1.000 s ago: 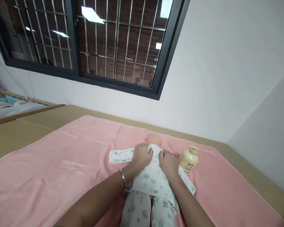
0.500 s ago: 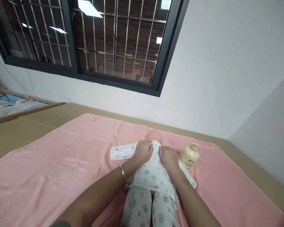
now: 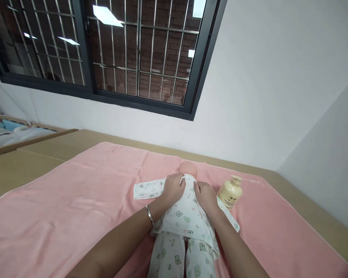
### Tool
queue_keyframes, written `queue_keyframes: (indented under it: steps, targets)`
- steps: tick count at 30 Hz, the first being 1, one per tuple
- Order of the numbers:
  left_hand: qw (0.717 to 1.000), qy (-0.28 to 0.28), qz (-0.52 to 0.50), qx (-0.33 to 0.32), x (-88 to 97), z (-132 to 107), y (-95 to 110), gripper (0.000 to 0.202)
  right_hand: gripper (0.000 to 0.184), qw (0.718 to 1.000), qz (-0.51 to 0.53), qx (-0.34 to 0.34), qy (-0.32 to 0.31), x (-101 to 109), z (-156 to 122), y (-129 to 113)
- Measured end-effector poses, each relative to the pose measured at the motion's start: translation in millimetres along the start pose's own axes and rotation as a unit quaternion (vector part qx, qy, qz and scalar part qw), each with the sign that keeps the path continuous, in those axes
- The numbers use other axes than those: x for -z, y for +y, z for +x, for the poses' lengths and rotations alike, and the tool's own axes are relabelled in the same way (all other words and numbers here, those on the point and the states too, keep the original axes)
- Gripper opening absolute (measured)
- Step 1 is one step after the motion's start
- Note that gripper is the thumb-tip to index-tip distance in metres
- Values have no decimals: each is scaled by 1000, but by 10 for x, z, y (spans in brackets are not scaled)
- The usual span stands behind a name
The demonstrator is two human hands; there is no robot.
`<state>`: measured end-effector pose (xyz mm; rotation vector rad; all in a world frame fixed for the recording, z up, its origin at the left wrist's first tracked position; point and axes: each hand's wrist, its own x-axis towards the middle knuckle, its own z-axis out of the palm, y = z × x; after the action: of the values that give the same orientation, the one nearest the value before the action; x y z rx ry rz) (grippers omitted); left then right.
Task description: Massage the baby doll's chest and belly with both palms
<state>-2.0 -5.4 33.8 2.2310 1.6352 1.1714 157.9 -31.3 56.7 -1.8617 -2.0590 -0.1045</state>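
Observation:
A baby doll (image 3: 188, 168) lies on its back on a pink towel (image 3: 75, 208), head away from me. It wears a white printed top (image 3: 185, 218) and matching trousers (image 3: 176, 258). My left hand (image 3: 173, 188) rests curled on the top at the doll's left shoulder, fingers pinching the fabric near the collar. Just across the chest, my right hand (image 3: 205, 196) grips the other side of the top. One empty sleeve (image 3: 147, 190) lies flat to the left.
A cream pump bottle (image 3: 230, 193) stands on the towel just right of the doll. The towel covers a tan surface (image 3: 23, 162) against a white wall under a barred window (image 3: 118, 54). A wooden-edged cot (image 3: 14, 133) sits far left.
Both hands stay at the doll's collar, shifting only slightly on the fabric. The view has drifted a little.

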Motion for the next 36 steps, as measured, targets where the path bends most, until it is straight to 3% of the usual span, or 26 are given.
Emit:
queue_keyframes:
  steps: [4,8,12,16,24,28,36]
  targets:
    - [999,44,-21,3,-32,-42,-8,30,36,998,0,-46,52,-42,-28,-18]
    - [999,31,-13,26,-9,-41,14,34,33,995,24,-69,61,-77,-25,4]
    - [999,-17,-9,28,33,-9,23,34,36,996,77,-28,35,-83,1,55]
    - [999,-22,-33,22,45,12,8,24,38,996,83,5,27,-87,11,84]
    - [998,54,-27,-6,-59,-7,-27,15,36,990,40,-35,128,-145,-50,71]
    - [995,94,-26,-13,-116,-22,-53,15,33,988,47,-32,144,-166,-50,75]
    - [997,76,-17,0,-78,-36,-34,16,30,987,70,-39,141,-149,-58,61]
